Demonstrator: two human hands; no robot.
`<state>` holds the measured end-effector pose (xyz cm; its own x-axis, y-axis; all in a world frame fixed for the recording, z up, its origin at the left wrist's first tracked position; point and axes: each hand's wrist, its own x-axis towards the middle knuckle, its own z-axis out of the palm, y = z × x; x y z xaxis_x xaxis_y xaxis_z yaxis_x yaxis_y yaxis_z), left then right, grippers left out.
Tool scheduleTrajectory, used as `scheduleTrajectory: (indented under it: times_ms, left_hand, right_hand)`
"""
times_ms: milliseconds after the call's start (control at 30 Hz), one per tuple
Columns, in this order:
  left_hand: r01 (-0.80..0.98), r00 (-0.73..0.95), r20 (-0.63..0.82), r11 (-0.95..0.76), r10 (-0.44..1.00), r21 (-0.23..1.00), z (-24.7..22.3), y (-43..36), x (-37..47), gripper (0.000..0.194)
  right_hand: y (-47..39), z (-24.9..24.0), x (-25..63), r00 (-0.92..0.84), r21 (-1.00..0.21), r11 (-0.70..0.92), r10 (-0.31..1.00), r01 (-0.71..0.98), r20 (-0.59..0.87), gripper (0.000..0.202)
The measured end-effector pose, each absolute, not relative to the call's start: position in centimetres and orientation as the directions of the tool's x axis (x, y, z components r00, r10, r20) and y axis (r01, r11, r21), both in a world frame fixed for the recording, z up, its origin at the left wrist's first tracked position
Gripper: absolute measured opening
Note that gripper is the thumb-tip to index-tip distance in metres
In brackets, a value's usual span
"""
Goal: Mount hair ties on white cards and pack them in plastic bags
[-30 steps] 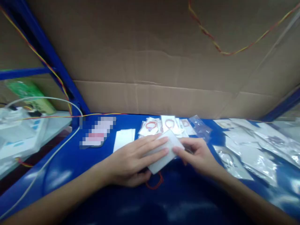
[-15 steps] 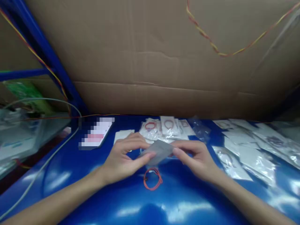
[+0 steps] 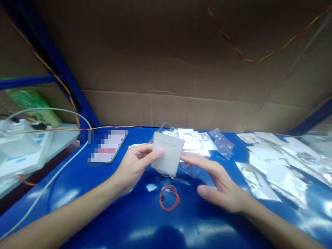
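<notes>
A pale grey card (image 3: pixel 169 152) with faint print stands tilted up, pinched between the thumb and fingers of my left hand (image 3: pixel 135 166). Something thin like a chain or cord shows under its lower edge. My right hand (image 3: pixel 220 183) is spread, its fingertips at the card's right edge and its thumb apart from it. Below the card, a coiled red cord (image 3: pixel 169 198) lies on the blue table (image 3: pixel 155 224), with a small clear piece (image 3: pixel 151 187) just above and left of it.
White cards in clear bags (image 3: pixel 188 138) lie behind the hands, an empty clear bag (image 3: pixel 222 142) beside them. More bagged cards (image 3: pixel 282 173) spread at the right. A phone (image 3: pixel 110 147) lies at the left, near a looping grey cable (image 3: pixel 52 181).
The card has tilted upright and shows its printed face. My right hand has loosened, its thumb moving away from the card. The red cord has stayed put.
</notes>
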<state>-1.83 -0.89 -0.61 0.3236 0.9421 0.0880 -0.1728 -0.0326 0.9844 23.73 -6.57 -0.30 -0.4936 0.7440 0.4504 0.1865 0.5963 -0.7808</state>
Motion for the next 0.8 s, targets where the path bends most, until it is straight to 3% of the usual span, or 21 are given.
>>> scheduleTrajectory:
  times_ms: [200, 267, 433, 600, 667, 733, 800]
  left_hand:
    - [-0.181, 0.212, 0.062, -0.023, 0.975, 0.983, -0.5, -0.3, -2.2, 0.029]
    - [-0.125, 0.253, 0.06, -0.029, 0.966, 0.992, -0.5, -0.4, -2.3, 0.028]
    - [0.03, 0.407, 0.027, -0.042, 0.913, 0.999, -0.1, -1.5, -1.7, 0.021]
    - [0.046, 0.483, 0.013, -0.04, 0.875, 0.998, -0.4, -2.1, -1.4, 0.021]
    - [0.04, 0.471, 0.028, -0.054, 0.882, 0.998, -0.6, -1.8, -1.6, 0.03]
    - [-0.026, 0.432, 0.037, -0.029, 0.901, 0.999, -0.6, -1.4, -1.8, 0.043]
    - [-0.073, 0.414, 0.025, 0.006, 0.91, 0.997, -0.5, -1.2, -1.9, 0.042]
  right_hand:
    - [-6.7, 0.2, 23.9, -0.507, -0.79, 0.57, 0.761, 0.225, 0.404, 0.043]
    - [-6.5, 0.0, 24.0, -0.394, -0.819, 0.53, 0.816, 0.22, 0.423, 0.046]
    - [-6.0, -0.8, 23.5, -0.132, -0.9, 0.42, 0.905, 0.113, 0.405, 0.027]
    - [-6.2, -0.9, 22.5, -0.125, -0.872, 0.344, 0.939, 0.349, 0.32, 0.019]
    - [-6.1, -1.0, 22.6, -0.144, -0.904, 0.311, 0.949, 0.292, 0.28, 0.022]
    - [-5.8, -1.1, 23.1, -0.15, -0.957, 0.263, 0.958, 0.125, 0.244, 0.025]
    - [-5.4, -1.0, 23.7, -0.127, -0.976, 0.211, 0.968, -0.06, 0.217, 0.026]
